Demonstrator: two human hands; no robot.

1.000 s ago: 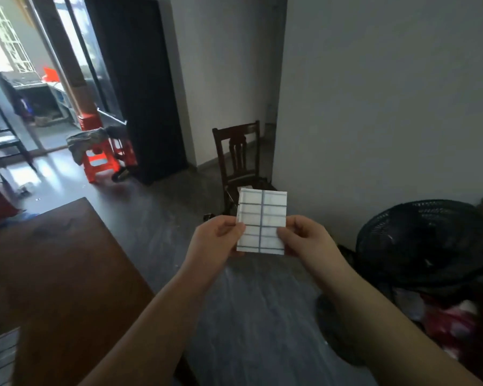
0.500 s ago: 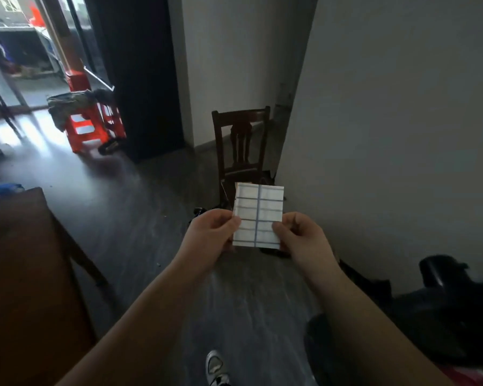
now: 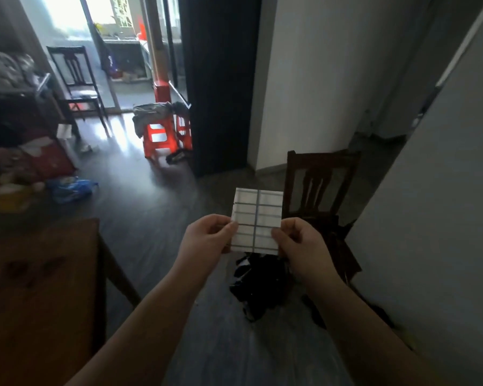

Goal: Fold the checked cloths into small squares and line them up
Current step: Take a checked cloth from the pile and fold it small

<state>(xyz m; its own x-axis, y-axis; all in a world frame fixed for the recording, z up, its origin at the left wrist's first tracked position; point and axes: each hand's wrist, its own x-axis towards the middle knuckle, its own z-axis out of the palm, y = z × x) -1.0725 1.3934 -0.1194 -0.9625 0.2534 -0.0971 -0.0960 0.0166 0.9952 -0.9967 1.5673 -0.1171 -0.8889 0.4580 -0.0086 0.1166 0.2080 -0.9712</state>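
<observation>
Change since earlier frame: the view has swung left and lifted, so the tabletop (image 3: 39, 296) fills more of the lower left and the bright doorway now shows; the folded cloth stays pinched between both hands as before.
Left fingers (image 3: 229, 229): thumb and forefinger clenched on the left edge of the checked cloth (image 3: 257, 220), about halfway down its height.
Right fingers (image 3: 279, 235): closed on the cloth's lower right edge, thumb on the near face.
Left hand (image 3: 207, 240): raised in front of the body, forearm running down to the lower left of the frame.
Right hand (image 3: 304, 243): level with the left, forearm running to the lower right.
Checked cloth: folded into a small upright rectangle, white with grey lines, held in the air over the floor and not touching the tabletop.
Tabletop: brown wood, left of the arms, well apart from the cloth.
Wooden chair (image 3: 318, 185): dark, standing just behind the cloth, beside the grey wall.
Dark heap (image 3: 260, 285): on the floor below the hands; its nature cannot be told.
Orange stool (image 3: 159, 137): farther back near the doorway, with grey fabric draped on it.
Blue bag (image 3: 70, 186): on the floor at the left.
</observation>
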